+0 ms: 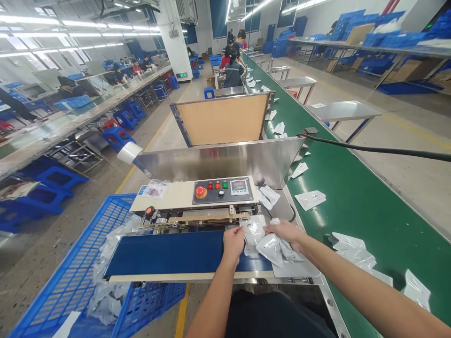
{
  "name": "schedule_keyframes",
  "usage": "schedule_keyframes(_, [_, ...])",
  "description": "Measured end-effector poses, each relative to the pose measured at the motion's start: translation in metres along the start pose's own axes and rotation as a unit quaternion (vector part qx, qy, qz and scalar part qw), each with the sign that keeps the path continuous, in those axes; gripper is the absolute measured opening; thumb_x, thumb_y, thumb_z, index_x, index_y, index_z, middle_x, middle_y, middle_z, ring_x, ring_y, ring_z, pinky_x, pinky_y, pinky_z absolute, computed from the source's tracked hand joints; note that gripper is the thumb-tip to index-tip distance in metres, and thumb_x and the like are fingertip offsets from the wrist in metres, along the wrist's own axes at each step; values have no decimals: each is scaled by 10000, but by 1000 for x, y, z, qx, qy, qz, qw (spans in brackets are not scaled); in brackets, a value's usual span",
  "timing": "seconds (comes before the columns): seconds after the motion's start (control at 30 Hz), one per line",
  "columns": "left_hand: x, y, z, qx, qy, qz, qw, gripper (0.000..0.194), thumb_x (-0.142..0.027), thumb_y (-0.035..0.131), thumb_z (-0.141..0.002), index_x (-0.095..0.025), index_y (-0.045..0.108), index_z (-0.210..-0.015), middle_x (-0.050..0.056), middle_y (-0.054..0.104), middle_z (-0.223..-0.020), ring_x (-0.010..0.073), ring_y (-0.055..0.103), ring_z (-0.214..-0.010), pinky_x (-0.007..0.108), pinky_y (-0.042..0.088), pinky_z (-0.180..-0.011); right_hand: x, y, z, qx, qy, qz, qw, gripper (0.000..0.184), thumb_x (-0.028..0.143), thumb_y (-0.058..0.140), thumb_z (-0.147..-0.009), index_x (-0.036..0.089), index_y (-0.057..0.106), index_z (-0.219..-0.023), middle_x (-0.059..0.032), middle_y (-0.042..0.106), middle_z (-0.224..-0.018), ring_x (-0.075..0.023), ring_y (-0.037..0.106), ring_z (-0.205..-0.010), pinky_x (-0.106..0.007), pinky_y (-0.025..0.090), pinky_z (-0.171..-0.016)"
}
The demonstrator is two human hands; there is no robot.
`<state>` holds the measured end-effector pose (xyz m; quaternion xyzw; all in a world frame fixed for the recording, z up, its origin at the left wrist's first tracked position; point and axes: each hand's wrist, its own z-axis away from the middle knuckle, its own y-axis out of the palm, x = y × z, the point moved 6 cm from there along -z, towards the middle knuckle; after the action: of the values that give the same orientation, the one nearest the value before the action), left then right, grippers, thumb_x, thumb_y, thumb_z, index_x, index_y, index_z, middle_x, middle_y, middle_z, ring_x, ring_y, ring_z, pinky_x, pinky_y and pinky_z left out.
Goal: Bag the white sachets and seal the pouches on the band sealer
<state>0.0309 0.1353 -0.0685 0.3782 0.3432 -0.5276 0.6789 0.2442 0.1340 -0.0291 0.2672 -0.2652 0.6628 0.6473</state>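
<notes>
My left hand (pixel 233 243) pinches the left edge of a white plastic pouch (pixel 254 229) at the right end of a band sealing machine (pixel 169 195). The top of that pouch lies by the machine's brass-coloured sealing strip. My right hand (pixel 287 231) has its fingers closed at the pouch's right side. More white pouches (pixel 270 249) lie bunched beneath the right hand; whether its fingers grip one of these too is hidden. The blue belt (pixel 169 253) of the sealer runs left of my left hand.
A green conveyor (pixel 338 188) with scattered white pouches (pixel 310 200) runs along my right. Below the sealer's left end stands a blue plastic basket (pixel 75 263) holding clear-wrapped pouches. A steel guard (pixel 218 162) rises behind the control panel (pixel 223 189). A black cable (pixel 387 150) crosses the conveyor.
</notes>
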Motion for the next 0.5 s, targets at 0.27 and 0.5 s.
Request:
schedule_keyframes(0.27, [-27,-97,49,-232,87,-40,968,521,-579,852,-818,-118,834,-1061,171,832,-989,319,803,-952,425,638,-878,3,5,30,-5,-82,77,994,353,545,829,-806,204,775,-880,-59,789,-843,-199,685,-706,-268,509,-627])
schedule_keyframes(0.5, [-34,0,94,102,147,-115,977,532,-544,834,-867,-190,833,-1264,157,833,-1205,341,785,-1108,457,626,-1010,25,29,59,-7,-177,82,981,431,589,889,-719,199,810,-886,-69,806,-825,-256,728,-785,-309,573,-703])
